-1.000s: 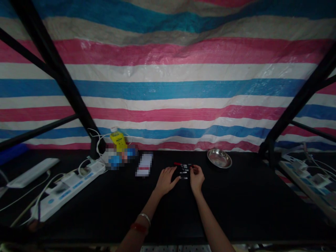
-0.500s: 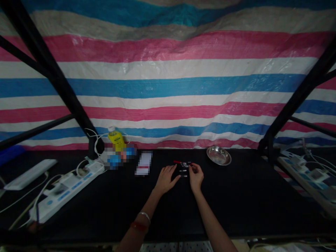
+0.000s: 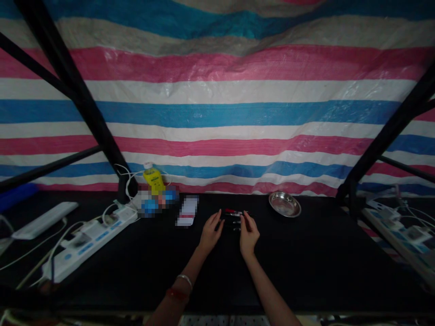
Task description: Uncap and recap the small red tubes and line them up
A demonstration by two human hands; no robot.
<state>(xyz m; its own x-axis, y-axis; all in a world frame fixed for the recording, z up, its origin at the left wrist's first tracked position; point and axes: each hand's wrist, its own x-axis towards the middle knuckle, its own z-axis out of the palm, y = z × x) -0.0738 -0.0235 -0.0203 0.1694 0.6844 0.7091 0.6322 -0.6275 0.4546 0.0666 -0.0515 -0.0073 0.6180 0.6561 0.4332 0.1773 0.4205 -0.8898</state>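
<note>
Several slim pens lie side by side on the black table (image 3: 306, 262), between my two hands. The farthest is a red pen (image 3: 233, 211), and a dark pen (image 3: 234, 222) lies nearer to me. My left hand (image 3: 211, 232) is at their left ends, thumb and fingers apart, with nothing seen in it. At the right ends, my right hand (image 3: 249, 232) has its fingertips drawn together near the red pen; whatever they pinch is too small and dark to make out.
A round metal dish (image 3: 284, 204) stands right of my hands. To the left are a blurred pale card-like item (image 3: 187, 211), a yellow bottle (image 3: 154, 180) and a white power strip (image 3: 91, 242) with cables. A striped sheet (image 3: 231, 113) hangs behind.
My left hand has drawn slightly left, away from the pens. My right hand has shifted a little left, its fingers now over the pens' right ends. The view has tilted slightly.
</note>
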